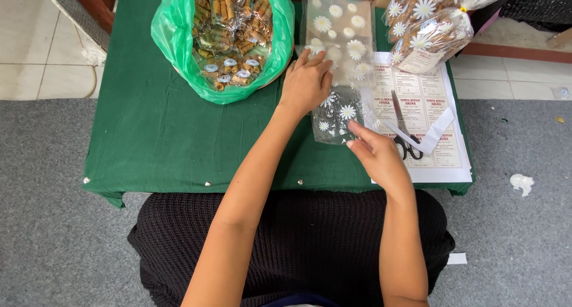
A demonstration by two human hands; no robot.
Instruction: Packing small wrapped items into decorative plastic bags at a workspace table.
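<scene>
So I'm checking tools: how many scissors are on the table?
1. The scissors lie on the label sheet at the table's right, beside the right hand. Others may be hidden.

green bag (173, 39): top runs off the frame edge, so no idea how far the snack pile goes up

filled daisy packs (429, 30): upper right of the green bag, also chopped by the top edge

label sheet (417, 98): right of the green bag, print too small to read, and part of it sits under the scissors (405, 134) and a paper strip

clear daisy bag (339, 62): left hand (307, 80) covers its left edge

right hand (375, 155): fingertips at that bag's bottom corner, can't tell if they're actually pinching
</scene>
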